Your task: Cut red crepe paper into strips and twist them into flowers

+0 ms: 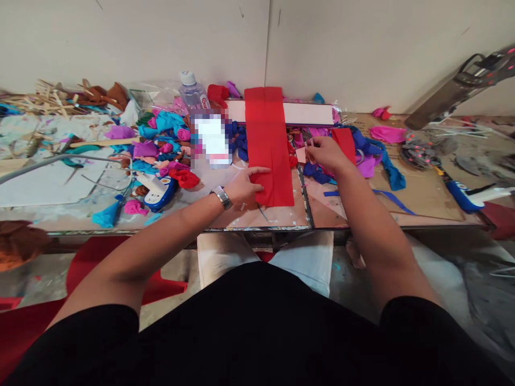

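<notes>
A long strip of red crepe paper (269,145) lies front to back across the work table, over a white board. My left hand (244,185), with a watch on the wrist, rests at the strip's lower left part, index finger and thumb spread apart on the paper. To the right of the strip, my right hand (324,153) has its fingers pinched together; what is between them is too small to make out. A small pale pink piece (301,155) shows just beside those fingertips. Blue and purple paper scraps (317,174) lie beneath and around this hand.
Left of the strip are a pixelated phone (213,139), a clear bottle (193,94), rolled paper flowers (164,136) and a blue-and-white tool (161,193). Wooden sticks (56,99) are piled far left. A dark tumbler (442,96) and another blue tool (462,195) stand right.
</notes>
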`<action>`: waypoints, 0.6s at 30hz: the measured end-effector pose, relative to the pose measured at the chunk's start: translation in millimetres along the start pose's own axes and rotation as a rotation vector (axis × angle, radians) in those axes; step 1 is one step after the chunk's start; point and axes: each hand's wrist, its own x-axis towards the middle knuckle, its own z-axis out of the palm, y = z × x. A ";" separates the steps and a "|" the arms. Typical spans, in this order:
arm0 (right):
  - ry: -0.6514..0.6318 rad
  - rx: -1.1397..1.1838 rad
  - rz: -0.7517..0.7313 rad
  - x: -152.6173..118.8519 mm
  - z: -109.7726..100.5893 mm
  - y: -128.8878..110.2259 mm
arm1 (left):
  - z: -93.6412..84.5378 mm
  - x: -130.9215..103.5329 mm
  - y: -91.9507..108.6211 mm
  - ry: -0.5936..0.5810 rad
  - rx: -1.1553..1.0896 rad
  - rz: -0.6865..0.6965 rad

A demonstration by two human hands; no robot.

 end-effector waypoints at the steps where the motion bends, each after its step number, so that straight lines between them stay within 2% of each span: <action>1: -0.003 0.235 0.095 -18.1 0.2 -2.8 | 1.6 2.1 -0.4 -0.009 -0.030 -0.017; 4: -0.158 0.731 0.230 -84.6 9.8 -14.2 | 5.3 8.2 -0.5 -0.037 -0.154 -0.044; 6: -0.353 0.854 0.308 -131.1 21.3 -20.5 | 6.4 11.5 1.2 -0.042 -0.228 -0.032; 9: -0.528 1.027 0.396 -187.4 41.0 -24.1 | 7.1 13.4 5.4 -0.027 -0.278 0.009; 13: -0.531 1.300 0.485 -225.2 64.9 -26.0 | 9.4 10.9 6.4 -0.033 -0.303 0.049; 18: -0.365 1.482 0.463 -236.9 83.2 -37.6 | 12.2 6.7 -0.8 -0.062 -0.305 0.066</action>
